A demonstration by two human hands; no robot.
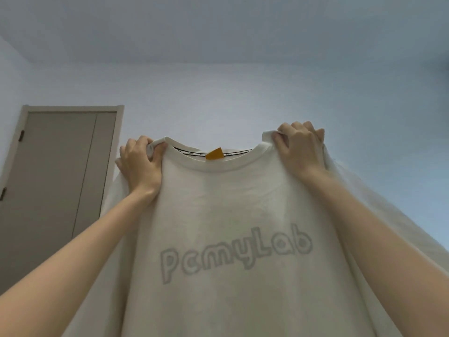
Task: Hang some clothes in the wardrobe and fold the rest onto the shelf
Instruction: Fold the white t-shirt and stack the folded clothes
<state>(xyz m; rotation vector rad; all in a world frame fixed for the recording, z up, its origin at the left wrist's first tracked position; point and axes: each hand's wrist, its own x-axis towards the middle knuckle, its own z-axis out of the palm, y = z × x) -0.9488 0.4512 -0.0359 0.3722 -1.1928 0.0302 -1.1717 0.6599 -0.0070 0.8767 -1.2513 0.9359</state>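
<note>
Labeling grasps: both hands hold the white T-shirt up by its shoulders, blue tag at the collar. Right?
No: the head view shows an orange-yellow tag, not blue. Left hand and right hand do hold the white T-shirt up by its shoulders.

Reads as an ordinary room in a home. Plain, pale painted wall (279, 93) from 9 to 3 o'clock, meeting a flat ceiling (218, 25) of the same cool tone at 12 o'clock. At 9 o'clock, a grey-beige interior door (56, 178), sitting flush in a lighter frame (73, 108), with two dark hinges (21, 135) on its left edge. Domestic in finish: smooth paint, simple trim, soft even light. At 6 o'clock, a white T-shirt (230, 215) with pale grey lettering and a yellow neck label (214, 153), the sort of everyday clothing kept at home. Cannot tell which room of the home.
</note>
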